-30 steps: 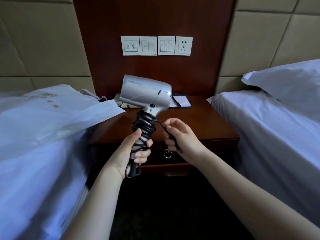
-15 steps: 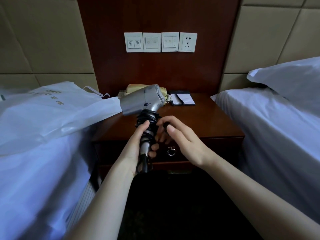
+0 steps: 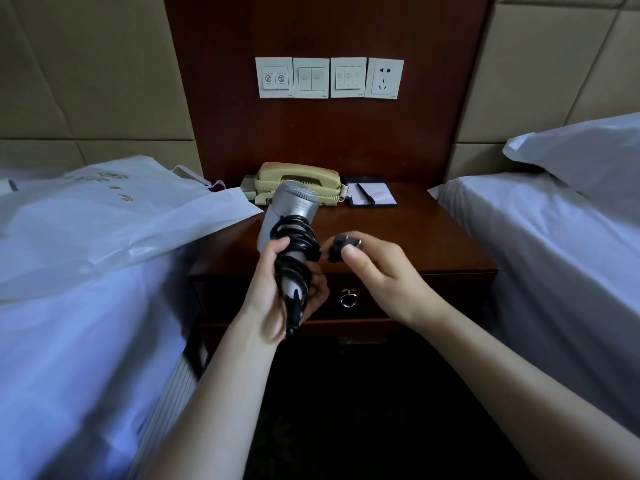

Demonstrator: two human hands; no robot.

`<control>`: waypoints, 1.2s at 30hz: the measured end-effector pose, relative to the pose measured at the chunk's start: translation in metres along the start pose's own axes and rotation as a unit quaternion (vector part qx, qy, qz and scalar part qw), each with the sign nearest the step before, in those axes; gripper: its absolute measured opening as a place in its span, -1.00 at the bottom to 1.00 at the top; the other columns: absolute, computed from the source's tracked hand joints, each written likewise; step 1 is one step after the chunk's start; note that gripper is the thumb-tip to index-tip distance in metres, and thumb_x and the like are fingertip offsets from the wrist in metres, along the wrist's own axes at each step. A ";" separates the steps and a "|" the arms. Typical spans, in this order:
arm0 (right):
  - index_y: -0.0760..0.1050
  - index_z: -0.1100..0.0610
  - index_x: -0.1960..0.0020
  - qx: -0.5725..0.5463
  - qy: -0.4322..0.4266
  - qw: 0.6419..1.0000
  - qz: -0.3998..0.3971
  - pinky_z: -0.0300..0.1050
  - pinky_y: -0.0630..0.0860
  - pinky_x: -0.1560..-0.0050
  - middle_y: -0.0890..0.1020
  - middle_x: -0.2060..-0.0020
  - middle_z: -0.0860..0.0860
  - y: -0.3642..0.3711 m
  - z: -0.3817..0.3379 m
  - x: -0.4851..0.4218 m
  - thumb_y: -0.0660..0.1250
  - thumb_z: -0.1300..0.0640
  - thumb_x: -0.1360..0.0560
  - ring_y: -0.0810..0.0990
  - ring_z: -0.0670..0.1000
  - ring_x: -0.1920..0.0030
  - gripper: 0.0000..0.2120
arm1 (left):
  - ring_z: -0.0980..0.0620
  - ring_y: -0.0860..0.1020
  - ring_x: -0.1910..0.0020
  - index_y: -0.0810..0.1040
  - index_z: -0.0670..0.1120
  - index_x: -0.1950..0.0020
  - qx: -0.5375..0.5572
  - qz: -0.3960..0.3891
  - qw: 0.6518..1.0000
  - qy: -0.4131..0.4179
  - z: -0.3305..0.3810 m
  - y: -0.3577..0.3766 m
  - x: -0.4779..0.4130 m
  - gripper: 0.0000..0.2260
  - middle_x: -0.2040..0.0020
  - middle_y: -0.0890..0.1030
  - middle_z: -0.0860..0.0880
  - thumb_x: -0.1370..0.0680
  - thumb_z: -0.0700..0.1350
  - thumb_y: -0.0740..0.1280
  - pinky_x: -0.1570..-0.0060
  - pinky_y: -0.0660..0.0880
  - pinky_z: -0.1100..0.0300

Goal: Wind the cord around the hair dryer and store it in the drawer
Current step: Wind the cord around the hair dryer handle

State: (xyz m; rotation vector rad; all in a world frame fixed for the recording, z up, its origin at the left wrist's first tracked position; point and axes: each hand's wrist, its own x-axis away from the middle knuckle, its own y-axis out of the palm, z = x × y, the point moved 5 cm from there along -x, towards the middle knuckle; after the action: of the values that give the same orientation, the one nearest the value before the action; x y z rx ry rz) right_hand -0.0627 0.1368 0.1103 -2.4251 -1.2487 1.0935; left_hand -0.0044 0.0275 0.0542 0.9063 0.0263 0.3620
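Note:
A silver hair dryer [image 3: 293,206] is held upright above the front of the wooden nightstand [image 3: 408,237]. Its black cord [image 3: 296,244] is coiled in several loops around the handle. My left hand [image 3: 277,289] grips the handle and the coils from the left. My right hand [image 3: 374,268] pinches the black plug [image 3: 341,247] at the cord's free end, just right of the handle. Below both hands the drawer [image 3: 381,299] is closed, and its metal ring pull [image 3: 345,299] hangs at the front.
A beige telephone [image 3: 298,181] and a notepad with a pen [image 3: 372,195] sit at the back of the nightstand. A white plastic bag [image 3: 121,216] lies on the left bed, overlapping the nightstand's edge. The right bed [image 3: 554,244] carries a pillow. Switches and a socket [image 3: 385,77] are on the wall panel.
The dryer has turned so its barrel points away from me. My right hand moved from against the handle to the right and now pinches the plug.

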 end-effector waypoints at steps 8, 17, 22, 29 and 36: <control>0.37 0.07 0.25 -0.066 0.014 0.997 0.048 -0.33 0.35 0.36 0.49 0.47 -0.14 0.000 0.002 -0.005 0.28 0.07 -0.48 0.42 -0.19 0.43 -0.83 | 0.07 0.51 0.44 0.56 -0.14 0.03 -0.076 0.011 0.997 0.000 -0.010 0.009 -0.002 -0.68 0.33 0.57 -0.06 -0.49 0.08 0.19 0.48 0.45 0.31; 0.60 0.22 0.12 0.036 0.054 0.997 0.034 -0.36 0.25 0.35 0.42 0.54 -0.21 0.010 0.013 0.000 0.19 0.05 -0.59 0.35 -0.22 0.44 -0.69 | 0.03 0.62 0.39 0.57 -0.17 0.15 0.018 0.029 0.999 0.026 -0.006 0.012 -0.003 -0.58 0.31 0.63 -0.07 -0.50 0.16 0.15 0.37 0.55 0.27; 0.53 0.25 0.15 0.016 0.070 0.996 0.046 -0.31 0.23 0.38 0.37 0.56 -0.19 0.013 0.017 0.000 0.21 0.05 -0.58 0.30 -0.18 0.46 -0.70 | 0.01 0.64 0.38 0.56 -0.17 0.14 0.045 0.035 0.998 0.014 -0.008 0.009 -0.005 -0.59 0.29 0.64 -0.08 -0.47 0.16 0.17 0.34 0.58 0.24; 0.48 -0.16 0.21 -0.004 0.078 0.997 0.017 -0.42 0.32 0.27 0.53 0.45 -0.35 0.022 0.012 -0.001 0.12 0.10 -0.62 0.48 -0.32 0.35 -0.70 | -0.02 0.63 0.34 0.62 -0.21 0.29 0.080 0.034 0.996 0.019 -0.005 0.004 -0.005 -0.52 0.28 0.61 -0.08 -0.46 0.18 0.19 0.17 0.56 0.16; 0.26 -0.04 0.40 0.107 0.019 0.993 0.037 -0.33 0.23 0.39 0.38 0.53 -0.14 0.001 0.002 -0.003 0.15 0.06 -0.60 0.32 -0.14 0.44 -0.61 | -0.05 0.66 0.24 0.55 -0.19 0.05 0.034 0.001 0.999 -0.004 -0.004 0.014 -0.001 -0.68 0.20 0.65 -0.12 -0.37 0.03 0.29 0.10 0.59 0.07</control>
State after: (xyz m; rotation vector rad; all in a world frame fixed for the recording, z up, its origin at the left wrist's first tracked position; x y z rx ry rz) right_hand -0.0641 0.1332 0.1100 -2.3344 -0.9809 1.1320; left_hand -0.0105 0.0383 0.0623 0.9759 0.0312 0.3608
